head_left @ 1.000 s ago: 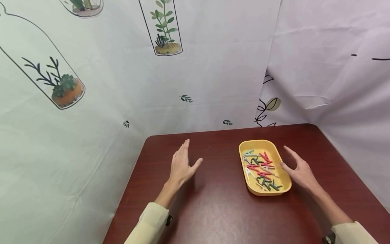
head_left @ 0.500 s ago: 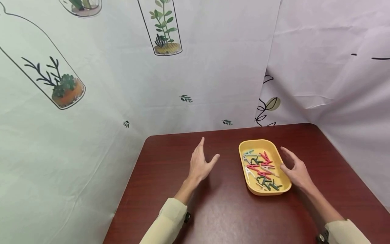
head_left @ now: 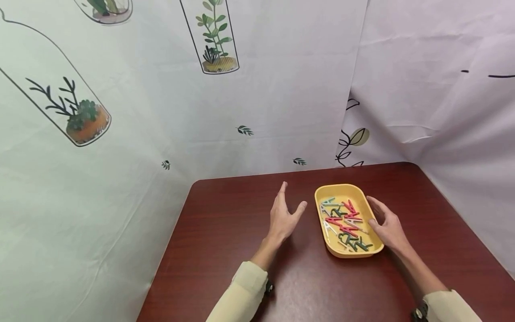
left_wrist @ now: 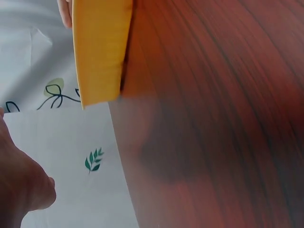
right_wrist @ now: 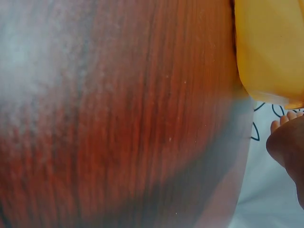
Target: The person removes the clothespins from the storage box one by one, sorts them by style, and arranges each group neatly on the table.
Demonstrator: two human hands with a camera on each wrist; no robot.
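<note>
A yellow rectangular tray [head_left: 349,191] sits on the table right of centre. Inside it lie several small clothespins [head_left: 348,230] in red, green, white and teal. My right hand [head_left: 389,227] is at the tray's right side, thumb near the rim and fingers outside the wall; whether they touch is unclear. To the left of the tray, my left hand [head_left: 282,220] hovers with fingers extended and thumb spread, holding nothing. A gap separates it from the tray. The left wrist view has the tray's outer wall [left_wrist: 100,52] ahead of my left thumb [left_wrist: 33,185].
The dark red wooden table [head_left: 225,214] has rounded far corners. White cloth [head_left: 281,112] printed with plants and jars hangs behind it and at both sides. Bare tabletop lies left of and in front of the tray.
My left hand has moved right across the table toward the tray. My right hand has shifted slightly left, closer to the tray's right rim. The tray has stayed in place.
</note>
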